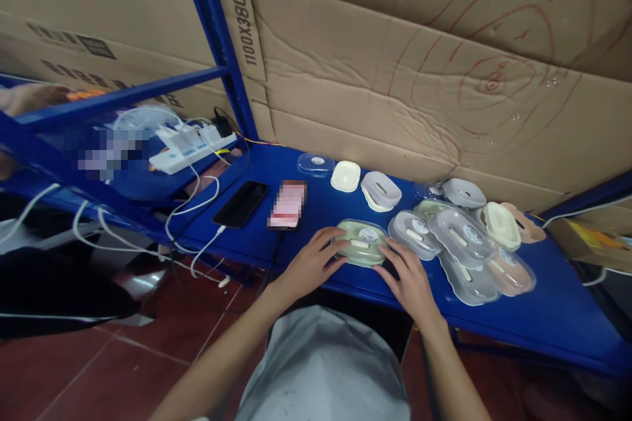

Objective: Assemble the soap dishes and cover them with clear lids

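A green plastic box with a clear lid (359, 251) lies flat on the blue table near its front edge, a round label and a pale bar showing through the lid. My left hand (312, 262) grips its left end, fingers on the lid's rim and thumb at the near side. At the right end, my right hand (409, 274) holds the box in the same way, with curved fingers. Right beside that hand sits a grey lidded box (415, 235). More lidded boxes in grey (461, 237) and pink (511, 271) are heaped further right.
Behind are a cream tray (345, 176), a clear lid (316, 164) and stacked grey trays (381, 191). Two phones (241, 204) lie to the left, near white cables and a power strip (192, 152). Cardboard (336, 79) backs the blue table (557, 316). Another person's hand (32, 99) shows far left.
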{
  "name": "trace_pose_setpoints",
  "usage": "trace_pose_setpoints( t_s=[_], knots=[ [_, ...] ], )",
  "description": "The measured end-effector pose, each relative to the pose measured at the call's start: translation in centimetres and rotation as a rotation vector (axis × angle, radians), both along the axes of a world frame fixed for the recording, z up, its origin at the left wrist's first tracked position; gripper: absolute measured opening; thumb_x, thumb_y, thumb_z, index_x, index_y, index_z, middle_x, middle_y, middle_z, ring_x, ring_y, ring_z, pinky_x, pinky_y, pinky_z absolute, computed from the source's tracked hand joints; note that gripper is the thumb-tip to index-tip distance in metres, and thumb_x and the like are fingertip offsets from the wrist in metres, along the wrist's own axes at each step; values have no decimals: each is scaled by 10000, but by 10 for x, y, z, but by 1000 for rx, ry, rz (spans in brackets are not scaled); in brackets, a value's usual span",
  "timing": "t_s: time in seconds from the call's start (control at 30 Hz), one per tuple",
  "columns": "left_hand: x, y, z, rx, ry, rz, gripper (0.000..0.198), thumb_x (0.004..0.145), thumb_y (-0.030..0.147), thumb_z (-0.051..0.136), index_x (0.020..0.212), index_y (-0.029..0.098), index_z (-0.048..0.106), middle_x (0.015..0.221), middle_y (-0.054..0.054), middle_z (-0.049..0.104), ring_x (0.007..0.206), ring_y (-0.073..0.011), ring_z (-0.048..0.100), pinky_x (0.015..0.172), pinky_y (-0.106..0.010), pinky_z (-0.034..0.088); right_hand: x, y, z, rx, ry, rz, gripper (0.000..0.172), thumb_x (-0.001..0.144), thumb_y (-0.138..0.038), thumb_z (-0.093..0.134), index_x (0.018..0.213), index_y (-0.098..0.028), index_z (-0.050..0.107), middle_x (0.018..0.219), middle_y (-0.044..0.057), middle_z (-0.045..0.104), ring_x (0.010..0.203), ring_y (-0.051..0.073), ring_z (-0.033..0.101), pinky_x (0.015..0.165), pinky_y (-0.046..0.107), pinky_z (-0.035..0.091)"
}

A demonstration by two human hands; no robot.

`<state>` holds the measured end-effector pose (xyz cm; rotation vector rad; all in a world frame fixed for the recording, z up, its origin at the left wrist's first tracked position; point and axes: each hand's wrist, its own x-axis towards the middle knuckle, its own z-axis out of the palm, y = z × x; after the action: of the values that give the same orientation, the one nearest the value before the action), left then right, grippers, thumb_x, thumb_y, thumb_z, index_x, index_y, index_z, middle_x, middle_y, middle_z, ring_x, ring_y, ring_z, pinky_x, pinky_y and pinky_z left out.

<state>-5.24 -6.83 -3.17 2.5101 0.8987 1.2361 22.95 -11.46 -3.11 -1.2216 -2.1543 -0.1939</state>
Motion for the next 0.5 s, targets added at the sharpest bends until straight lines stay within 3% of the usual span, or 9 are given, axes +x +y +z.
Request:
trace_pose_setpoints(
  t_s=[0.5],
  knots=[
    [5, 1, 7, 87, 153, 39, 350, 1032, 271, 653, 1380, 231, 640, 1365, -130, 685, 1382, -308, 603, 1152, -537, 560, 0, -1, -3, 72, -29, 14, 556, 1013, -262, 689, 1548, -292, 539, 1393, 133, 683, 1234, 282, 693, 1046, 489, 597]
  ],
)
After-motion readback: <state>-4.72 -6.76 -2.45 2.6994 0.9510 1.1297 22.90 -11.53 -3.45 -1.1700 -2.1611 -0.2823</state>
